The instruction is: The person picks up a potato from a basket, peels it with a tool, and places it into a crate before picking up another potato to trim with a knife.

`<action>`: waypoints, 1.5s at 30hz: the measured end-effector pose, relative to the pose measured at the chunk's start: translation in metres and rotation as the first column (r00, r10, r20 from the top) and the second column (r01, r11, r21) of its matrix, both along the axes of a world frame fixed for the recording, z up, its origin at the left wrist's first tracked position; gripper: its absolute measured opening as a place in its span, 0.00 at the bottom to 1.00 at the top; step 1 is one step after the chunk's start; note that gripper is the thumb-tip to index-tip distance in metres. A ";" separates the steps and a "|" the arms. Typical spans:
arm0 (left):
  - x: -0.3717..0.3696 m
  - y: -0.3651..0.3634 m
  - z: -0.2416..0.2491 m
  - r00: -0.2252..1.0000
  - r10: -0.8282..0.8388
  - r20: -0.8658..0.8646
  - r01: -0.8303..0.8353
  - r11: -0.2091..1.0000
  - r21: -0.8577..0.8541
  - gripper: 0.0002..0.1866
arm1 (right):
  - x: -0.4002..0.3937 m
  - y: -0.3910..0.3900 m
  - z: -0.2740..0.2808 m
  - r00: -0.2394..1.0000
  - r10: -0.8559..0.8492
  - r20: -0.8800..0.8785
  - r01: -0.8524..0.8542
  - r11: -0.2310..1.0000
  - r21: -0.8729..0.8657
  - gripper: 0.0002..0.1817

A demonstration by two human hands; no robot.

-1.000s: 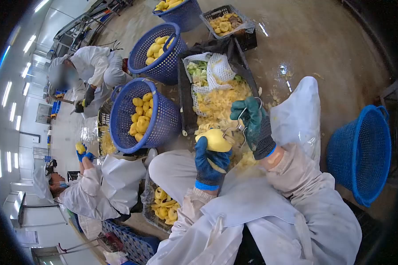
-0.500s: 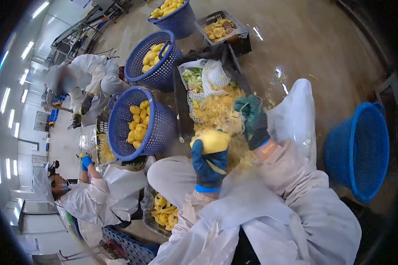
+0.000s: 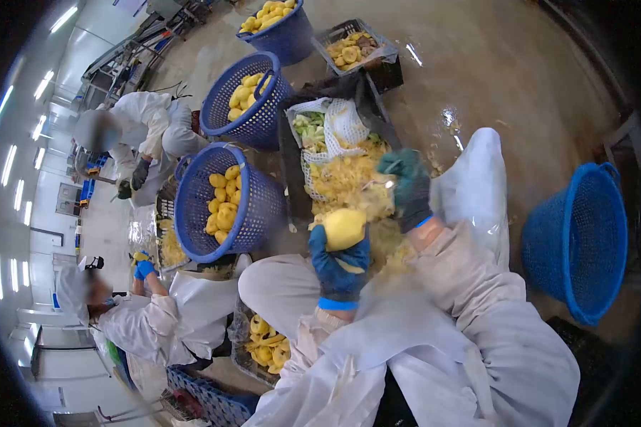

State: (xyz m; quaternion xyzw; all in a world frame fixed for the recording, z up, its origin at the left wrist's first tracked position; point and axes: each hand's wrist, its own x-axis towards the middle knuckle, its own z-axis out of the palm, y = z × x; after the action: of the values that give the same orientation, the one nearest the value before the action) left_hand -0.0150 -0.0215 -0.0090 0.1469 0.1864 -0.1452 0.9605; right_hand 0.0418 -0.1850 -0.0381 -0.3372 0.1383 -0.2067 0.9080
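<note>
My left hand (image 3: 340, 265), in a blue glove, is wrapped round a peeled yellow mango (image 3: 345, 228) from below. A strip of peel (image 3: 350, 267) clings to the glove's fingers. Just right of the fruit, my right hand (image 3: 408, 186) wears a dark green glove and is closed on a peeler (image 3: 377, 184). Only the tool's shiny metal end shows; the fingers cover its handle. Beneath both hands lies a heap of yellow peelings (image 3: 350, 178), in a dark crate (image 3: 292, 160) with white foam netting (image 3: 345, 122).
Blue-purple baskets (image 3: 262, 206) of yellow mangoes stand to the left and ahead. A blue basket (image 3: 573, 245) is at the right. Cut fruit fills a crate (image 3: 267, 343) by my left leg. Two co-workers in white, one person (image 3: 146, 324) nearer, another person (image 3: 139, 128) farther, sit left.
The mango has turned in my left hand, showing a rounder side. My right hand and the peeler have shifted slightly off the fruit. The nearer co-worker's hands and head have moved a little.
</note>
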 end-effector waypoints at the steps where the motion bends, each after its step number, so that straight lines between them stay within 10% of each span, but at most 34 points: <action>1: 0.003 0.002 -0.002 0.999 0.029 0.036 -0.031 0.998 0.047 0.22 | 0.011 -0.017 -0.023 0.999 -0.042 -0.004 0.042 0.999 0.018 0.17; 2: 0.002 0.003 -0.001 0.998 0.059 0.034 -0.062 0.995 0.080 0.23 | 0.021 -0.024 -0.024 0.969 0.042 0.243 -0.102 0.965 0.240 0.14; 6: -0.001 -0.003 -0.003 0.999 -0.005 0.046 0.003 0.999 0.043 0.19 | -0.005 0.020 0.035 0.996 0.068 -0.058 -0.062 0.993 0.097 0.17; 11: -0.005 -0.001 0.015 0.992 0.036 0.123 -0.060 0.978 0.197 0.20 | 0.015 -0.006 -0.051 0.786 0.277 0.552 -0.530 0.762 0.372 0.17; 13: 0.003 -0.011 0.008 0.975 0.026 0.219 -0.107 0.923 0.369 0.21 | -0.017 0.028 -0.022 0.942 0.313 0.121 -0.333 0.822 0.461 0.17; 16: 0.007 -0.011 -0.001 0.864 -0.158 0.478 -0.350 0.496 0.795 0.21 | -0.025 0.028 -0.022 0.924 0.380 0.030 -0.327 0.750 0.575 0.17; 18: 0.006 0.001 -0.005 0.765 -0.372 0.526 -0.455 0.267 0.850 0.28 | -0.030 0.020 -0.016 0.887 0.450 -0.099 -0.334 0.776 0.534 0.18; 21: 0.012 0.028 -0.007 0.526 -0.791 0.313 -0.625 -0.109 0.773 0.34 | -0.030 0.013 -0.057 0.850 0.505 0.150 -0.508 0.711 0.486 0.18; 24: 0.016 0.037 -0.015 0.562 -0.783 0.266 -0.333 0.081 0.939 0.40 | -0.043 0.024 -0.007 0.833 0.485 -0.267 -0.342 0.830 0.441 0.19; 29: 0.001 0.029 -0.005 0.772 -0.591 0.233 0.296 0.659 0.692 0.35 | -0.029 0.018 0.005 0.886 0.458 -0.071 -0.392 0.823 0.411 0.20; 31: -0.007 0.018 0.002 0.807 -0.537 0.246 0.266 0.702 0.661 0.34 | -0.028 0.018 0.019 0.922 0.381 -0.070 -0.366 0.917 0.161 0.17; 32: -0.012 0.017 0.006 0.797 -0.550 0.251 0.298 0.718 0.629 0.34 | -0.031 0.018 0.021 0.909 0.411 0.068 -0.384 0.890 -0.246 0.13; 37: -0.016 0.010 0.014 0.764 -0.566 0.309 0.261 0.711 0.653 0.34 | 0.021 -0.021 -0.048 0.875 0.336 0.349 -0.370 0.928 0.035 0.12; 39: -0.021 0.012 0.011 0.813 -0.547 0.201 0.278 0.667 0.691 0.33 | -0.021 0.015 0.025 0.968 0.250 0.039 -0.235 0.946 -0.224 0.10; 45: -0.015 0.013 0.010 0.818 -0.542 0.194 0.281 0.670 0.687 0.32 | 0.014 -0.013 -0.052 0.871 0.387 0.303 -0.405 0.914 -0.006 0.09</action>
State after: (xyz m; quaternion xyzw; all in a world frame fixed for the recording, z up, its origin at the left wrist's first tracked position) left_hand -0.0296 -0.0088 0.0007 0.5239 -0.0062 -0.2601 0.8111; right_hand 0.0560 -0.1985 -0.0899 -0.2971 -0.0665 -0.0608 0.9506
